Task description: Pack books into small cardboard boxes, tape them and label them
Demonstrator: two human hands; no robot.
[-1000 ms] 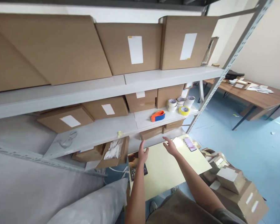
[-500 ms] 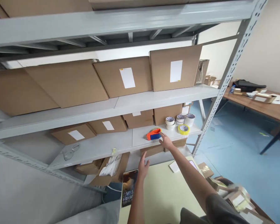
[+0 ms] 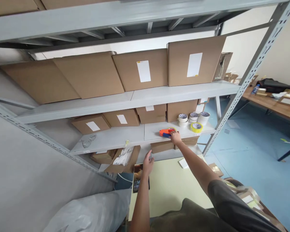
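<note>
An orange and blue tape dispenser (image 3: 163,132) lies on the grey shelf, its right end covered by my right hand (image 3: 175,137). The fingers of that hand are closed round this end. In front of the lower shelf, above the far edge of the pale yellow table (image 3: 170,183), hovers my left hand (image 3: 148,163). Its thumb and fingers are apart, with nothing in them. A dark book (image 3: 138,183) with printed lettering lies on the table, partly hidden behind my left forearm.
White tape rolls (image 3: 183,120) and a yellow tape roll (image 3: 196,127) stand right of the dispenser. Clear glasses (image 3: 88,141) rest at the shelf's left end. Cardboard boxes (image 3: 195,61) line the shelves. A metal upright (image 3: 251,71) bounds the rack; packages (image 3: 248,196) lie lower right.
My right hand has moved from beside the dispenser's right end to closing round it. The camera view has shifted left and down. My left hand stays open near the table's far edge.
</note>
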